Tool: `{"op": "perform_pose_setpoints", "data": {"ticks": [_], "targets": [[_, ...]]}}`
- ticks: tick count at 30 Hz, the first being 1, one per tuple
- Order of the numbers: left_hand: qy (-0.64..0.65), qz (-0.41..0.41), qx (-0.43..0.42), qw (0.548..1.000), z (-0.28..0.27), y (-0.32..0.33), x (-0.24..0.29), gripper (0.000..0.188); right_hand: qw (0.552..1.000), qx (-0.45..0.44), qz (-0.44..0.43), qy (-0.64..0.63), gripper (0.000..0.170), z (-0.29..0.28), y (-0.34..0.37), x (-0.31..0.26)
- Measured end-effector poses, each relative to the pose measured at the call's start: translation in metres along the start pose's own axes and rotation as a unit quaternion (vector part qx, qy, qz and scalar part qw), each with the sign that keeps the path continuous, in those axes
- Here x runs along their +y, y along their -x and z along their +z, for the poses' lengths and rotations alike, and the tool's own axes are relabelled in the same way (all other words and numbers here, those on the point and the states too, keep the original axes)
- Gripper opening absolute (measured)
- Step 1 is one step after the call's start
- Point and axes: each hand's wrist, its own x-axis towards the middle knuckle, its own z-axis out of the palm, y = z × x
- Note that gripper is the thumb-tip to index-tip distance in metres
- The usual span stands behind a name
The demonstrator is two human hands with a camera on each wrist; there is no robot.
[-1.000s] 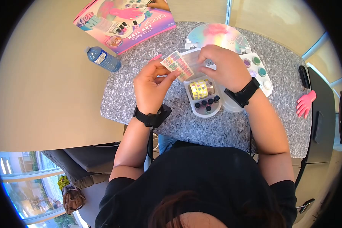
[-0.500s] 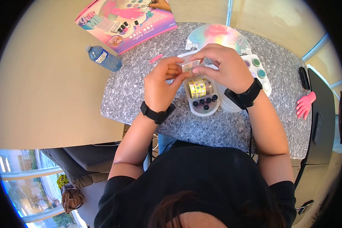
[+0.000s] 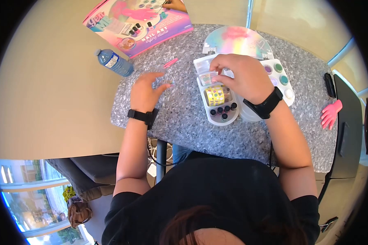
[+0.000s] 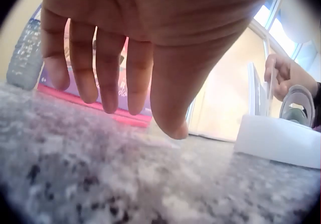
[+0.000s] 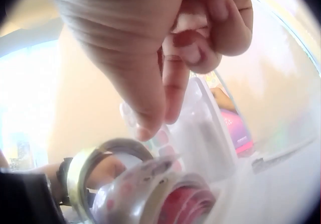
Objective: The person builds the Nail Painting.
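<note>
My right hand (image 3: 246, 76) pinches a small sheet of nail stickers (image 3: 207, 78) between thumb and forefinger. The sheet stands over the back of a white compartment tray (image 3: 236, 119), as the right wrist view also shows. Just in front of it lies a yellow dotted roll of tape (image 3: 215, 95) among other rolls. Small nail polish bottles (image 3: 221, 110) with black caps fill the front compartment. Well to the left, my left hand (image 3: 144, 93) hovers low over the speckled table, fingers spread loosely and holding nothing. A pale flat piece (image 4: 158, 141) lies by its thumb in the left wrist view.
A pink stick-like tool (image 3: 170, 63) lies beyond the left hand. Behind stand a water bottle (image 3: 115, 63) and the nail art box (image 3: 141, 28). A rainbow lid (image 3: 235, 41) rises at the tray's back; colour pots (image 3: 278, 67) and a pink model hand (image 3: 330, 114) are rightward.
The left hand has let go of the sticker sheet and moved left over the table. The right hand now holds the sheet alone, lower over the tray's back compartment.
</note>
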Motion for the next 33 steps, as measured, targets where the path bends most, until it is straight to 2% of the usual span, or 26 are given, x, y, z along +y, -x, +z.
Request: {"op": "perform_pose_setpoints", "data": {"ticks": [1,2,4,8,10,16,20,22,23,25,28,32,33], "targets": [[-0.044,0.041,-0.019,0.998,0.003,0.000,-0.006,0.037,0.999,0.029,-0.023,0.001,0.024,-0.002,0.001,-0.003],[-0.045,0.041,-0.019,0.998,0.007,0.000,-0.011,0.037,0.997,0.057,-0.046,0.002,0.027,-0.006,0.001,-0.007],[-0.006,0.040,-0.069,0.997,0.013,-0.004,-0.018,0.037,0.997,0.064,-0.034,-0.001,0.027,-0.018,0.002,-0.024],[-0.012,0.036,-0.082,0.996,0.013,-0.015,-0.015,0.029,0.996,0.081,-0.035,-0.008,0.028,-0.036,0.009,-0.046],[-0.020,0.077,-0.112,0.991,0.013,-0.026,-0.018,0.025,0.996,0.081,-0.038,-0.005,0.027,-0.040,0.015,-0.051],[-0.099,0.062,-0.112,0.987,0.010,-0.055,-0.019,0.024,0.996,0.087,-0.029,-0.005,0.023,-0.053,0.036,-0.063],[-0.063,0.086,-0.096,0.990,0.023,-0.077,-0.029,0.024,0.995,0.094,-0.012,-0.017,0.021,-0.056,0.044,-0.064],[-0.018,0.007,-0.127,0.992,0.025,-0.083,-0.020,0.026,0.995,0.096,-0.008,-0.018,0.021,-0.056,0.047,-0.065],[-0.016,0.008,-0.127,0.992,0.024,-0.085,-0.013,0.026,0.995,0.098,-0.006,-0.019,0.020,-0.057,0.047,-0.066],[-0.072,-0.058,-0.153,0.984,0.021,-0.087,-0.001,0.026,0.995,0.098,-0.004,-0.019,0.020,-0.058,0.049,-0.066],[-0.057,-0.055,-0.188,0.979,0.021,-0.084,0.005,0.024,0.995,0.096,0.002,-0.023,0.019,-0.058,0.051,-0.068],[-0.014,-0.037,-0.189,0.981,0.028,-0.070,0.000,0.023,0.996,0.086,0.009,-0.036,0.018,-0.053,0.051,-0.068],[-0.008,-0.028,-0.168,0.985,0.029,-0.065,0.001,0.023,0.996,0.085,0.008,-0.037,0.018,-0.051,0.051,-0.067]]}}
